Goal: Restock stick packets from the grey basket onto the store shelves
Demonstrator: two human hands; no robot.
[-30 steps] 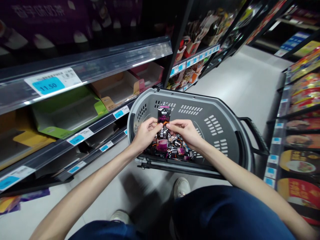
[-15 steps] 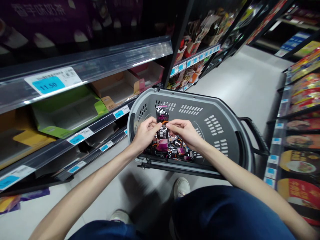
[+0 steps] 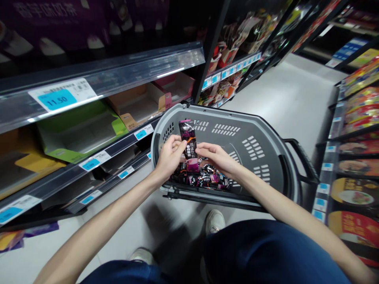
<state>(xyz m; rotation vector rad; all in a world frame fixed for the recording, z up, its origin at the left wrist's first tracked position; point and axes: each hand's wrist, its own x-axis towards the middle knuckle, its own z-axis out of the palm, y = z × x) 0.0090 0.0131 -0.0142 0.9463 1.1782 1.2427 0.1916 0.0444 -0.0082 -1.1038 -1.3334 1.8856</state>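
A slim black and purple drink sachet (image 3: pixel 189 148) stands nearly upright over the shopping basket (image 3: pixel 266 126), its top leaning slightly left. My left hand (image 3: pixel 171 156) grips it along its left edge, thumb on the front. From the other side, my right hand (image 3: pixel 217 157) has thumb and fingers pinched at the sachet's right edge; its lower fingers are partly hidden. Beneath both hands lie several similar sachets (image 3: pixel 211 179), piled at the near left end of the grey basket.
To the left, a shelf (image 3: pixel 118 79) with price tags holds open cartons, including a green carton (image 3: pixel 83 128). Packaged bowls (image 3: pixel 355 193) line a rack on the right. The basket's black handle (image 3: pixel 302 157) juts right. My shoe (image 3: pixel 215 221) is just below the basket.
The sachet has shifted a little left and up, and its top now tilts left. My left hand has moved slightly left with it; my right hand has barely moved.
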